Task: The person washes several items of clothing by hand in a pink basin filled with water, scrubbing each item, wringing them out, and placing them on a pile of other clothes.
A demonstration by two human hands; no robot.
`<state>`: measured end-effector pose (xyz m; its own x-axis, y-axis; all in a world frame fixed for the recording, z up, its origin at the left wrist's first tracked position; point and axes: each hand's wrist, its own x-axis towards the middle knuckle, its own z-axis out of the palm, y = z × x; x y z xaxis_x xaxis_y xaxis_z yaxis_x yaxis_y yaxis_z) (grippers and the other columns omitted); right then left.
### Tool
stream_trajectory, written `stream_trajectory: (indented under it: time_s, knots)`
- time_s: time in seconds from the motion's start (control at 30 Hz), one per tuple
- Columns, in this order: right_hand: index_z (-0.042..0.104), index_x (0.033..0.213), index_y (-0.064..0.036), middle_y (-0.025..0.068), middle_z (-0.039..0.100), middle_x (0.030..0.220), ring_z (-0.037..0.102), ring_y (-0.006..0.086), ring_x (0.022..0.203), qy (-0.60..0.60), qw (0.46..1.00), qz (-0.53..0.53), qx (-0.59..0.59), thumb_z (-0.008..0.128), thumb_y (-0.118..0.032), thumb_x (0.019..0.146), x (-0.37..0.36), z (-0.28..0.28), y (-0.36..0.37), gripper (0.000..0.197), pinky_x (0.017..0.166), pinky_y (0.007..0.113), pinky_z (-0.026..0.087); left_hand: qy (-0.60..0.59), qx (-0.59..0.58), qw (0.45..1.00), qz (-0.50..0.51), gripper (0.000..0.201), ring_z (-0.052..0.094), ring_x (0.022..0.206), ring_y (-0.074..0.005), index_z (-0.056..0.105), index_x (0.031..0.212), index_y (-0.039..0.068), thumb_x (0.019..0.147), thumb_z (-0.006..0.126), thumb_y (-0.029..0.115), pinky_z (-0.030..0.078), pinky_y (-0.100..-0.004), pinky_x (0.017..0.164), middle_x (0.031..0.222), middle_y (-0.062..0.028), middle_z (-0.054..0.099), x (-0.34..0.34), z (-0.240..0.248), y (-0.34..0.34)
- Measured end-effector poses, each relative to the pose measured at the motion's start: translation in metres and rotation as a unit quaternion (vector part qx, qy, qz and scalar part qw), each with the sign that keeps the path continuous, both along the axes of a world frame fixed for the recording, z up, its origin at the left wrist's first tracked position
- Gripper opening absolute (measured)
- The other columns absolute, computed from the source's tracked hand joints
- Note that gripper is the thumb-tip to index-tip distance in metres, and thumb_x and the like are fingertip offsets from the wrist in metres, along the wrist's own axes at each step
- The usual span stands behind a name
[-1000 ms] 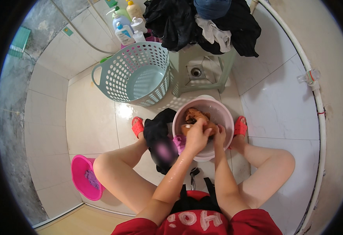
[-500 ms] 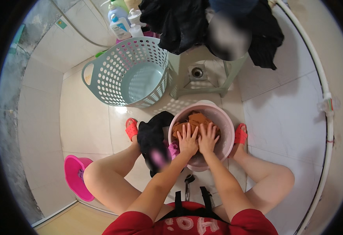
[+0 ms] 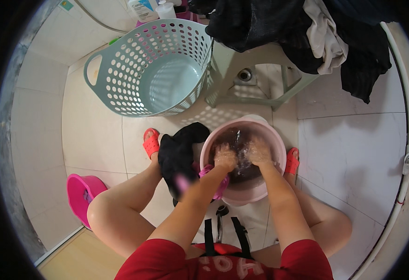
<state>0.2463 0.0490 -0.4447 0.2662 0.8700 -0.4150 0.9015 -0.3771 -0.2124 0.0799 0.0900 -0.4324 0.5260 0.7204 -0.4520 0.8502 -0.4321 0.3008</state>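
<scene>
A pale pink basin stands on the floor between my feet, holding dark, rippling water. Both hands are down in it, side by side: my left hand left of the middle, my right hand just right of it. Splashing water covers and smears the fingers, so their grip is hidden. The brown cloth under them cannot be made out in the murky water. A bright pink cloth hangs at the basin's left rim, beside my left wrist. Black clothing lies on the floor to the left.
Behind stands a pale green perforated laundry basket. Dark clothes and a light grey garment are heaped on a green stool, near a floor drain. A magenta tub sits by my left knee; a shower head lies in front of me.
My hands have gone from lying spread on the brown cloth to down in the water, which now splashes around them. The brown cloth has sunk from sight. The view has shifted slightly.
</scene>
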Motion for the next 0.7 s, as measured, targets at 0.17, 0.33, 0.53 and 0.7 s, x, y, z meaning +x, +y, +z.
stream_trajectory:
  time_s: [0.17, 0.33, 0.53, 0.7]
  knots:
    - [0.040, 0.130, -0.0083, 0.0197, 0.044, 0.128, 0.038, 0.0368, 0.120, 0.057, 0.934, -0.276, 0.218, 0.052, -0.033, 0.084, -0.024, -0.025, -0.032, 0.054, 0.100, 0.046, 0.031, -0.103, -0.015, 0.983, 0.152, 0.043, 0.047, 0.110, -0.0369, 0.058, 0.104, 0.000, 0.085, 0.050, 0.038, 0.029, -0.0508, 0.097, 0.116, -0.0220, 0.050, 0.005, 0.002, -0.005]
    - [0.047, 0.122, -0.0013, 0.0204, 0.052, 0.120, 0.051, 0.0325, 0.109, 0.232, 0.851, -0.430, 0.192, 0.067, -0.032, 0.075, -0.077, 0.014, -0.036, 0.060, 0.093, 0.039, 0.039, -0.268, -0.261, 0.802, 0.465, 0.061, 0.039, 0.121, -0.0340, 0.040, 0.131, 0.005, 0.089, 0.040, 0.050, 0.028, -0.0414, 0.102, 0.136, -0.0198, 0.037, 0.008, 0.009, -0.003]
    - [0.062, 0.087, -0.0031, 0.0165, 0.064, 0.075, 0.063, 0.0302, 0.071, 0.184, 0.843, -0.417, 0.284, 0.072, -0.030, 0.069, -0.135, 0.132, -0.023, 0.034, 0.068, 0.038, 0.049, -0.405, -0.614, 0.433, 0.521, 0.057, 0.057, 0.081, -0.0236, 0.059, 0.106, 0.005, 0.086, 0.044, 0.056, 0.047, -0.0386, 0.074, 0.093, -0.0083, 0.062, -0.016, -0.004, 0.002]
    - [0.064, 0.076, -0.0051, 0.0197, 0.062, 0.071, 0.060, 0.0370, 0.070, 0.087, 0.882, -0.384, 0.259, 0.063, -0.039, 0.076, -0.118, 0.153, -0.021, 0.034, 0.064, 0.042, 0.047, -0.423, -0.422, 0.670, 0.441, 0.049, 0.060, 0.076, -0.0230, 0.064, 0.092, -0.003, 0.087, 0.051, 0.043, 0.047, -0.0352, 0.074, 0.083, -0.0129, 0.064, -0.009, 0.011, -0.009]
